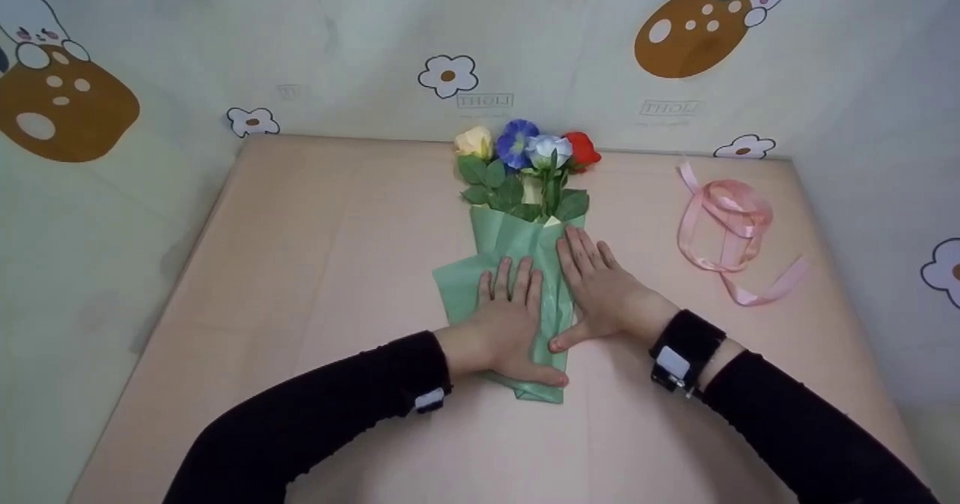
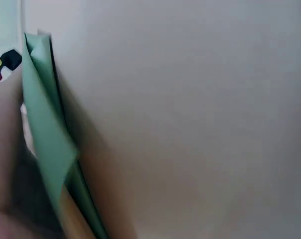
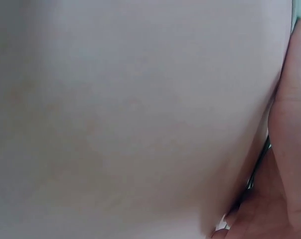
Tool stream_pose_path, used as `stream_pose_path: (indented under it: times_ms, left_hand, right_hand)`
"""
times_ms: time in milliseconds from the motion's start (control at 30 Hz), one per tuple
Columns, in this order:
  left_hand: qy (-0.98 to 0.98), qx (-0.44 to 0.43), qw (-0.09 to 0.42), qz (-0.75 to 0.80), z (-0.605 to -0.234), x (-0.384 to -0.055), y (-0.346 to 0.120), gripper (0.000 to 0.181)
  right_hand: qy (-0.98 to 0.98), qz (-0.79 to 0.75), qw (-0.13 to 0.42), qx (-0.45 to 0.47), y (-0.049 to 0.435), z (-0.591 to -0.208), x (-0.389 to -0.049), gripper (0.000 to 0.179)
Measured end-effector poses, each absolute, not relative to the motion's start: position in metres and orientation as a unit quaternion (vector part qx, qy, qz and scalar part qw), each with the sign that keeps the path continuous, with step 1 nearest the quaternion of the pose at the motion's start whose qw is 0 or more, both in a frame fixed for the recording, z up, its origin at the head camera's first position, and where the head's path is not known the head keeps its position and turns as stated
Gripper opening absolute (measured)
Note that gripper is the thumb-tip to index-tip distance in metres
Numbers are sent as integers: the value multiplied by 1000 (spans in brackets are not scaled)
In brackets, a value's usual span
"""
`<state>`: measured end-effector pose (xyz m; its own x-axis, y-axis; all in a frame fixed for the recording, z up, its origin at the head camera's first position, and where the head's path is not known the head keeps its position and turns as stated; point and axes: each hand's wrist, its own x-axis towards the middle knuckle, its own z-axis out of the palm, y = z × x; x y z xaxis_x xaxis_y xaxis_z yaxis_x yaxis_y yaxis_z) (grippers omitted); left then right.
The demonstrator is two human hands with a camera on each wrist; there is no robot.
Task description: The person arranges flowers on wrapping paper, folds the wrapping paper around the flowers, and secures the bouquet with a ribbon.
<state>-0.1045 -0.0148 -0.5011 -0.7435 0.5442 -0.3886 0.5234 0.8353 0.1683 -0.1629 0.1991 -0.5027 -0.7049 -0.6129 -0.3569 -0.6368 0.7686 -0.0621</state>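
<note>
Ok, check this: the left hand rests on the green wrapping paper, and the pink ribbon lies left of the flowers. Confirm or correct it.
The side is wrong: in the head view, the pink ribbon lies right of the flowers. The left hand does rest on the green wrapping paper.

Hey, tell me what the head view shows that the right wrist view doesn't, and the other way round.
Only the head view clearly shows the yellow, purple-blue, pale blue and red flowers, the loosely coiled pink satin ribbon, the left hand and the pale, cartoon-printed backdrop.

Only the right wrist view gives a close, low look at the right hand; I can make out no extra object.

Both share that hand, the pinkish-beige table and the green wrapping sheet, merely a sliver in the wrist view.
</note>
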Motion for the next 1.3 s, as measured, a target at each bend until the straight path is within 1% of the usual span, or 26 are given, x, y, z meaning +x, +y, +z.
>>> stream_pose_path:
  times_ms: [100, 167, 233, 400, 500, 567, 667, 800, 933, 1033, 1200, 1300]
  left_hand:
    - [937, 276, 215, 20, -500, -101, -14, 156]
    - [938, 272, 215, 21, -500, -100, -14, 156]
    - [938, 271, 214, 24, -500, -99, -14, 156]
    - [938, 275, 211, 28, -503, -96, -15, 153]
    - [938, 275, 208, 22, -504, -96, -15, 153]
    - [939, 273, 207, 16, -504, -96, -16, 153]
    - [940, 270, 208, 14, -505, -97, -16, 153]
    - [936, 276, 215, 32, -503, -99, -21, 155]
    - [926, 293, 232, 46, -496, -107, -36, 157]
    - [923, 305, 232, 41, -494, -117, -51, 159]
    - [927, 310, 210, 24, -499, -130, -71, 162]
    - [927, 311, 207, 24, -501, -134, -74, 165]
  right_hand:
    - [922, 21, 188, -339, 201, -503, -166, 158]
    - [923, 2, 187, -336, 204, -504, -171, 152]
    - [930, -15, 175, -324, 209, -507, -178, 142]
    - [950, -23, 148, -274, 221, -510, -196, 109]
    - [952, -15, 157, -262, 222, -507, -202, 94]
    - [951, -15, 162, -263, 220, -503, -204, 87]
    - [950, -7, 173, -258, 217, -500, -206, 84]
    - [951, 2, 181, -251, 212, -499, -206, 85]
    - [950, -12, 187, -248, 212, -501, -205, 86]
    - [949, -34, 190, -247, 213, -503, -205, 86]
    - [955, -20, 174, -238, 208, -500, -198, 83]
    - [959, 27, 151, -238, 196, -495, -187, 74]
